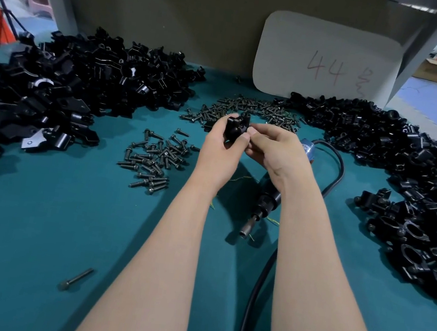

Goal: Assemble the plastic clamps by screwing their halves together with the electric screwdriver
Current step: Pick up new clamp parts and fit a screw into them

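Clamp halves (pixel 236 127) are being held together above the surface (pixel 64 214), mid-frame. I'm seeing the left grip (pixel 218 148) curling round them while the right grip (pixel 272 150) is pinching their edge, probably lining up the holes. The electric screwdriver (pixel 262 202) is lying below, within reach.

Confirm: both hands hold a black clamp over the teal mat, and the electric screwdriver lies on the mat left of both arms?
No. The head view shows the electric screwdriver lying on the teal mat between the forearms, partly under the right one. The left hand and right hand do hold the black clamp.
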`<state>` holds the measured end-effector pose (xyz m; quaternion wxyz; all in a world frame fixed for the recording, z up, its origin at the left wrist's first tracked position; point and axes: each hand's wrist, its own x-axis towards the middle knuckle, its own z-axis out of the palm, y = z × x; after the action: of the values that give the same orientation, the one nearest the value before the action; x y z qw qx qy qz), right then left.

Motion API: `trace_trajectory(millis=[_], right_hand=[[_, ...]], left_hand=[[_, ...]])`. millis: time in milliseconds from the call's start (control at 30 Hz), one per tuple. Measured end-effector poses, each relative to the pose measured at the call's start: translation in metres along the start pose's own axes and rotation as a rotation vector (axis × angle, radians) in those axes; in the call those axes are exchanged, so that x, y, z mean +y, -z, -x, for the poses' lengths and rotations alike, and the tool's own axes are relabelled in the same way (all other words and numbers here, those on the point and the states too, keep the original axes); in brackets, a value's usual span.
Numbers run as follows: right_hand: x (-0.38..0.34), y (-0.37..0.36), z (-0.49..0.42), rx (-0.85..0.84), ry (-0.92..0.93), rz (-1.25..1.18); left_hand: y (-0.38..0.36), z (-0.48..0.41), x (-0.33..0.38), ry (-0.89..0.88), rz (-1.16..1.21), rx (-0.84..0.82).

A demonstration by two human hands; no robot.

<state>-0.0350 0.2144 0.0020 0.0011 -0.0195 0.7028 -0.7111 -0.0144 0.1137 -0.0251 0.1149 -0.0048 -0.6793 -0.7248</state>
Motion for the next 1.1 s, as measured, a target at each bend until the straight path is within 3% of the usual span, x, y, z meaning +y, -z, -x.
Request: trace_trajectory(millis=[333,433,533,600,733,833,1100], right_hand=[[0.0,-0.002,0.002,0.005,0.033,0.108],[-0.001,-0.002,-0.001,0.114,0.079,0.21],[0.0,-0.001,-0.007,0.333,0.134,0.632],[0.001,-0.005,-0.013,0.303,0.075,0.836],[0.004,-0.024,-0.026,0.15,-0.144,1.105],[0.007,-0.028,-0.032,0.156,-0.22,1.183],[0.006,-0.024,-0.032,0.137,-0.165,1.213]], left_hand=[[0.002,0.001,0.0,-0.015,-0.096,0.06],[0.001,0.002,0.003,0.062,0.172,0.141],[0.009,0.0,0.009,0.203,0.587,0.209],[0.015,-0.003,0.01,0.253,0.744,0.237],[0.017,-0.003,0.01,0.3,0.825,0.237],[0.015,-0.005,0.008,0.326,0.832,0.229],[0.013,-0.006,0.008,0.427,0.93,0.168]])
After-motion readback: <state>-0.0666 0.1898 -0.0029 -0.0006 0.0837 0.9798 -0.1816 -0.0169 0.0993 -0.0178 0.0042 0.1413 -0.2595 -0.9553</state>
